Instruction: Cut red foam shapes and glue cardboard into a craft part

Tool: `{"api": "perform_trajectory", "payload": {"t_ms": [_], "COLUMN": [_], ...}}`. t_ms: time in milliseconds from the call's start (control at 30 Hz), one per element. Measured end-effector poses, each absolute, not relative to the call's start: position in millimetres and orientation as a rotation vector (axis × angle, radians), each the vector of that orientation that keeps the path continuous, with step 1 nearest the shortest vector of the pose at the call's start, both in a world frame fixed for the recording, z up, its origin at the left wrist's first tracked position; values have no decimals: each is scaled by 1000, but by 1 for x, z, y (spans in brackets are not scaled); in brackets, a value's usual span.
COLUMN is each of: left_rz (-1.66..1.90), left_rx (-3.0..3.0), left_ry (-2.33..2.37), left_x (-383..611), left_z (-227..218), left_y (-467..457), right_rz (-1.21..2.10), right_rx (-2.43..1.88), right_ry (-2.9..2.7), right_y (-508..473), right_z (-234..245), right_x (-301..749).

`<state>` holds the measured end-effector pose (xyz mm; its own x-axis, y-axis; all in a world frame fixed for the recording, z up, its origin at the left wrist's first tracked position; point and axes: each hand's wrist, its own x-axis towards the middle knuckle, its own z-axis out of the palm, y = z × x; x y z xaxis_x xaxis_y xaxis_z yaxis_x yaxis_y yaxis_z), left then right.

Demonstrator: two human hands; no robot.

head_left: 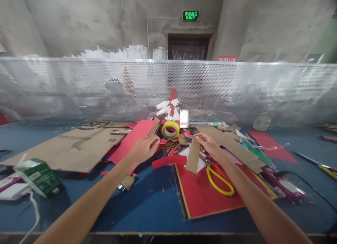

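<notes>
My right hand [209, 144] pinches a brown cardboard strip [194, 155] at its upper end; the strip hangs tilted above the clutter. My left hand [144, 148] is closed, fingers curled, over the edge of a red sheet [131, 139]; anything inside it is hidden. Between the hands lie paper and cardboard scraps [172, 146] and a curved red strip [168, 162]. Below my right hand, yellow-handled scissors [220, 182] rest on a red board [205, 202], their blades partly covered. A yellow tape roll [170, 129] stands behind the scraps.
A red hook-shaped piece with white flowers [171, 109] stands before a perforated metal screen [79, 86]. Large cardboard [79, 146] and a green box [39, 177] lie left. To the right are cardboard pieces [234, 142], a purple corded device [284, 186] and a red sheet [271, 144].
</notes>
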<state>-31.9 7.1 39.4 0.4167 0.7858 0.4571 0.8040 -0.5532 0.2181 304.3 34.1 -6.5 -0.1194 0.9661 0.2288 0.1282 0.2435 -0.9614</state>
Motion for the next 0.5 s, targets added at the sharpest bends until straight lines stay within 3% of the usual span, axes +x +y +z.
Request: {"api": "perform_trajectory", "payload": {"t_ms": [233,500], "left_rz": [-839,-804], "left_rx": [-2335,-2280], "left_ry": [-1971,-2192], "left_x": [-117,-142], "left_z": [41,35], "left_y": [70,116], "right_rz": [1057,1348], "right_rx": [-1067,-946], "right_ry": [-1464,-1287], "right_y": [36,40], "right_z": [-6,-10], "right_x": [306,305]}}
